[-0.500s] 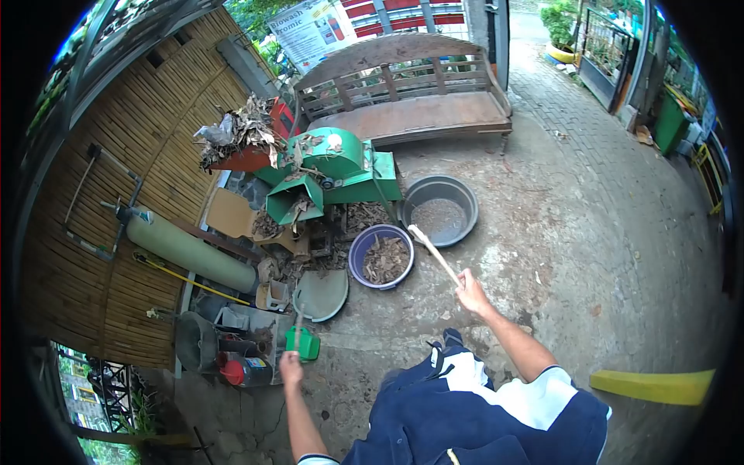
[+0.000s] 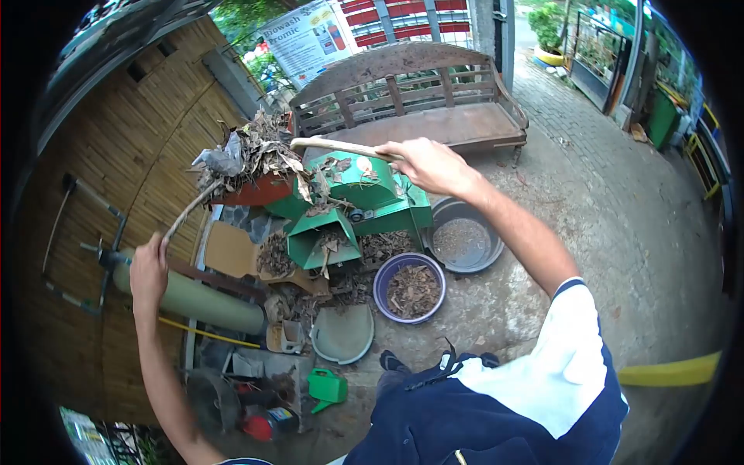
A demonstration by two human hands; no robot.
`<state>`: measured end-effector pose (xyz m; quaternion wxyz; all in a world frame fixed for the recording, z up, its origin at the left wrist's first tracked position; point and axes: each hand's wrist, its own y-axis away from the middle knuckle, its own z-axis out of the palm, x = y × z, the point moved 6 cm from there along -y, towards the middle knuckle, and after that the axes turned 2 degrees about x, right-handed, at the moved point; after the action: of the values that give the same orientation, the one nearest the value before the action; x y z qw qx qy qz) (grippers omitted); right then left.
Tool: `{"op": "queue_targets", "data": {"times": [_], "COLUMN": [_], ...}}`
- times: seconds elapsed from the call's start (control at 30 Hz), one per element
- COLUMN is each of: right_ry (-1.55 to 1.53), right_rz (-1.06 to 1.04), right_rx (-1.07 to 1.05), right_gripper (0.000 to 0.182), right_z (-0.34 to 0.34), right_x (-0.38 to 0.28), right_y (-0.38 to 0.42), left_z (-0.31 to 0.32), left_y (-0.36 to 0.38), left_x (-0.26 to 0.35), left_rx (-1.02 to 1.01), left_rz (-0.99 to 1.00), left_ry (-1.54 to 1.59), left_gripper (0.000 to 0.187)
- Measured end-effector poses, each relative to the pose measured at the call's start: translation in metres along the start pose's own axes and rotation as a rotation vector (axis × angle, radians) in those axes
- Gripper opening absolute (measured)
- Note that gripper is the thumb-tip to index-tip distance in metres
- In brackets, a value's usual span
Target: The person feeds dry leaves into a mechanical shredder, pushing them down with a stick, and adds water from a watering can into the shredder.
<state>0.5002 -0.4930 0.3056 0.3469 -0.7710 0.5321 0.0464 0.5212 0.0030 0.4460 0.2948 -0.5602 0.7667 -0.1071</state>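
Observation:
My left hand [image 2: 149,271] is closed round a wooden stick [image 2: 190,211], whose far end reaches the left side of a heap of dry leaves [image 2: 267,155]. The heap sits in the red hopper [image 2: 260,191] of a green shredder machine [image 2: 364,182]. A second, paler wooden stick [image 2: 341,146] is gripped in my right hand [image 2: 426,164], held nearly level above the machine with its tip at the heap's right side. Leaves also lie on the green housing and hang from the open chute [image 2: 325,239].
Below the machine stand a purple tub [image 2: 411,320] of leaf bits and a grey basin [image 2: 496,260]. A round grey-green tray [image 2: 342,337], a green watering can [image 2: 327,387] and a pale cylinder [image 2: 194,294] lie to the left. A wooden bench [image 2: 434,128] stands behind.
Both hands have risen and moved forward to the machine, carrying their sticks. The sticks were over the floor and tubs before; now their tips are at the leaf heap.

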Motion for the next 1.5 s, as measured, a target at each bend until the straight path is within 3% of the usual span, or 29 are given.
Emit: {"op": "queue_targets", "data": {"times": [0.17, 0.4, 0.47, 0.53, 0.63, 0.67, 0.73, 0.77, 0.8, 0.83, 0.9, 0.97, 1.0, 1.07, 1.13, 1.2, 1.27, 1.33, 1.37, 1.4, 1.47, 1.5], "right_ry": [0.189, 0.365, 0.412, 0.525, 0.573, 0.620, 0.672, 0.676, 0.713, 0.659, 0.722, 0.731, 0.714, 0.729, 0.783, 0.727, 0.616, 0.572, 0.484, 0.384, 0.481, 0.553], "right_rz": [0.052, 0.168, 0.171, 0.104, -0.006, 0.061, 0.052, 0.011, -0.008, -0.047, -0.108, -0.145, -0.167, -0.140, -0.119, -0.120, -0.043, 0.144, 0.230, 0.324, 0.130, 0.139], "right_rx": [-0.072, -0.268, -0.311, -0.353, -0.371, -0.446, -0.507, -0.541, -0.599, -0.535, -0.689, -0.659, -0.659, -0.712, -0.739, -0.872, -0.791, -1.017, -1.053, -1.090, -1.269, -1.256], "right_gripper": [0.035, 0.035, 0.036, 0.036, 0.029, 0.025, 0.024, 0.025, 0.026, 0.027, 0.032, 0.035, 0.036, 0.038, 0.039, 0.036, 0.034, 0.030, 0.021, 0.015, 0.019, 0.018], "right_z": [0.056, 0.108, 0.113, 0.118, 0.116, 0.115, 0.131, 0.143, 0.155, 0.179, 0.195, 0.205, 0.209, 0.249, 0.269, 0.307, 0.369, 0.374, 0.370, 0.369, 0.369, 0.355], "right_x": [-0.061, -0.072, -0.077, -0.083, -0.102, -0.114, -0.127, -0.134, -0.137, -0.132, -0.147, -0.151, -0.153, -0.137, -0.113, -0.090, -0.037, -0.016, -0.007, -0.001, -0.004, -0.015], "right_y": [-0.087, -0.163, -0.189, -0.224, -0.279, -0.302, -0.333, -0.346, -0.359, -0.379, -0.409, -0.441, -0.451, -0.487, -0.510, -0.505, -0.502, -0.496, -0.499, -0.504, -0.523, -0.529], "left_z": [0.119, 0.250, 0.263, 0.262, 0.285, 0.296, 0.323, 0.334, 0.354, 0.365, 0.359, 0.337, 0.309, 0.298, 0.261, 0.216, 0.184, 0.160, 0.154, 0.145, 0.113, 0.101], "left_y": [-0.129, -0.258, -0.278, -0.294, -0.318, -0.327, -0.327, -0.323, -0.319, -0.313, -0.317, -0.320, -0.323, -0.338, -0.349, -0.358, -0.366, -0.368, -0.370, -0.361, -0.329, -0.311], "left_x": [-0.042, -0.063, -0.043, -0.033, -0.031, -0.034, -0.026, -0.018, -0.013, -0.006, 0.002, 0.001, -0.002, -0.022, -0.038, -0.055, -0.085, -0.131, -0.170, -0.183, -0.194, -0.204], "left_rx": [-0.093, -0.138, -0.367, -0.351, -0.526, -0.528, -0.571, -0.684, -0.735, -0.675, -0.591, -0.582, -0.625, -0.531, -0.443, -0.483, -0.426, -0.364, -0.260, -0.317, -0.414, -0.447], "left_rz": [0.127, 0.328, 0.376, 0.394, 0.483, 0.480, 0.505, 0.459, 0.451, 0.467, 0.473, 0.477, 0.380, 0.564, 0.607, 0.511, 0.533, 0.560, 0.689, 0.605, 0.471, 0.430], "left_ry": [-0.111, 0.011, -0.015, -0.014, -0.033, -0.031, 0.087, 0.101, -0.018, -0.038, -0.055, -0.143, -0.099, -0.080, -0.083, -0.133, -0.126, -0.115, -0.028, -0.057, -0.134, -0.154], "left_gripper": [0.031, 0.026, 0.025, 0.022, 0.022, 0.022, 0.023, 0.021, 0.022, 0.023, 0.023, 0.023, 0.022, 0.025, 0.022, 0.018, 0.020, 0.018, 0.019, 0.020, 0.023, 0.025]}}
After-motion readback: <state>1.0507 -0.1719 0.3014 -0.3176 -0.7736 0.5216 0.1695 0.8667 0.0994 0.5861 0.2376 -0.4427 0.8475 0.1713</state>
